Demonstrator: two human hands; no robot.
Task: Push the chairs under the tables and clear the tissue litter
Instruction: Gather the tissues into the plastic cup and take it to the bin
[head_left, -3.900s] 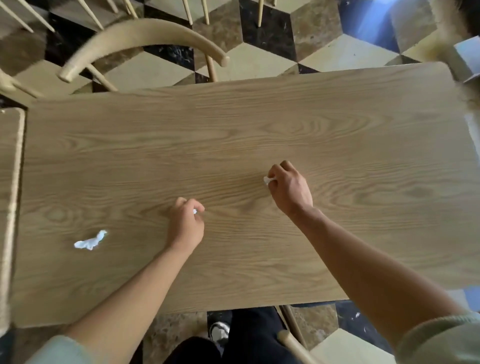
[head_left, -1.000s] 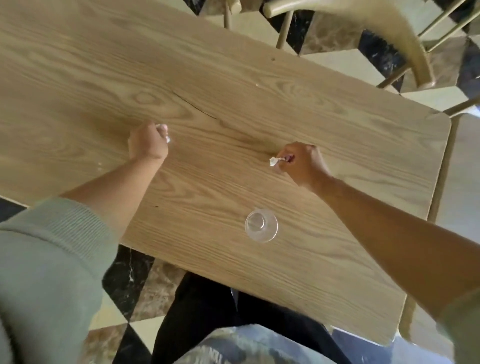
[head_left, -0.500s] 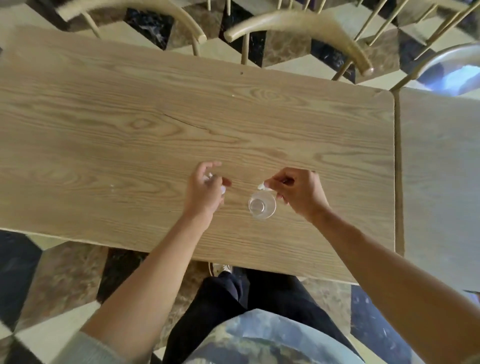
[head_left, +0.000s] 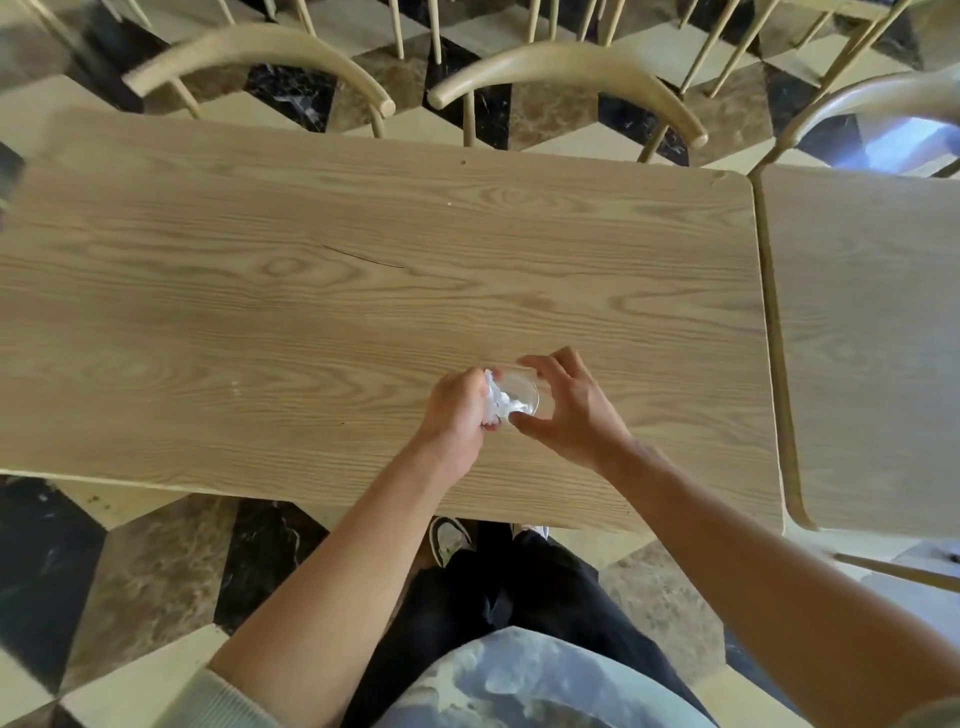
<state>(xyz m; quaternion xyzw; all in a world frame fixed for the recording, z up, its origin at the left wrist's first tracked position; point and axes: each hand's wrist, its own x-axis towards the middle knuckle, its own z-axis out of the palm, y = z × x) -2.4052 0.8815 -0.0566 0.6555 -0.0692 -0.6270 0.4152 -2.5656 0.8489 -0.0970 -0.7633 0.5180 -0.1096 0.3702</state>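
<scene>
a person stands at the near edge of a long pale wooden desk (head_left: 363, 291), looking down at both bare arms. at about five o'clock from the desk's middle stands a small clear plastic cup (head_left: 521, 396), upright with its mouth open to the camera. the left hand (head_left: 457, 410) is clenched around a crumpled white tissue wad (head_left: 497, 402) and presses it over the cup's nine o'clock rim, so part of the wad already sits inside. the right hand (head_left: 571, 410) is spread loosely, with the thumb at the cup's six o'clock side and the fingers curving round its twelve o'clock side, steadying it; whether the fingers really touch the wall cannot be told. no other tissue shows on the desk. two pale curved-back wooden chairs (head_left: 566, 73) stand at the far edge, at eleven and one o'clock, and seem tucked in. a second pale desk (head_left: 872, 338) adjoins at three o'clock. to do this step well, the right hand should likely brace the light cup so it neither tips nor slides, while the left hand pushes the wad straight down below the rim and lets go only once none of it hangs over the edge.
</scene>
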